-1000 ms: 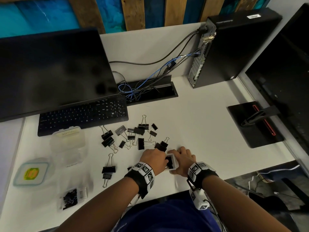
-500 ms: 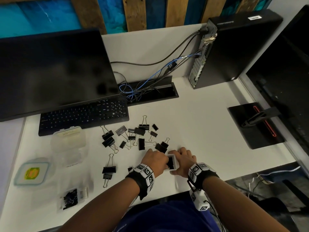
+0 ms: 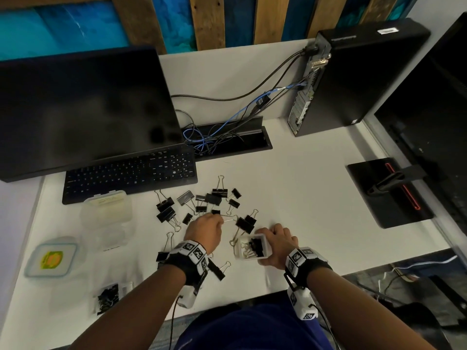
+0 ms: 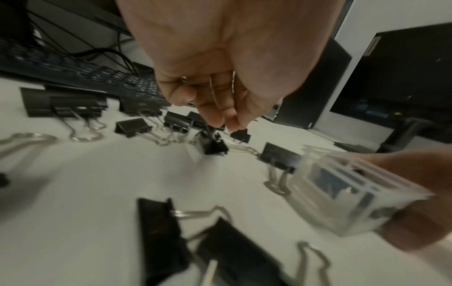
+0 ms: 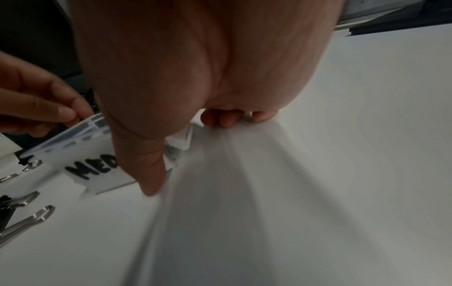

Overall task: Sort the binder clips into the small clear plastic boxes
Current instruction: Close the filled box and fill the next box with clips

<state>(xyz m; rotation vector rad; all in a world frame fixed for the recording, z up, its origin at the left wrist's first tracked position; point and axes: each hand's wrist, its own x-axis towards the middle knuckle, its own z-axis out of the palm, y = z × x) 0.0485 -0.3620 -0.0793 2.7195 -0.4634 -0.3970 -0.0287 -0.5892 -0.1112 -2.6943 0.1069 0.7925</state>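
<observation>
Several black binder clips (image 3: 212,198) lie scattered on the white desk (image 3: 303,198) in front of the keyboard. My left hand (image 3: 219,221) reaches into the pile. Its curled fingers pinch the wire handle of one black clip (image 4: 212,144), and the left hand (image 4: 227,123) is seen close up in the left wrist view. My right hand (image 3: 265,246) grips a small clear box (image 3: 237,252) by its sides. The box has several clips in it. In the right wrist view the box (image 5: 93,168) carries a label starting "MED", with the right hand (image 5: 188,152) around its end.
A keyboard (image 3: 131,173) and a monitor (image 3: 83,109) stand behind the pile. Larger clear boxes (image 3: 107,210), a lid with a yellow label (image 3: 51,260) and a box of tiny clips (image 3: 108,298) are at left. Tower (image 3: 353,77) and monitor stand (image 3: 386,193) are at right.
My left hand has left the box and moved forward-left to the clip pile, where it now pinches a clip. The box in my right hand is uncovered and shows its clips.
</observation>
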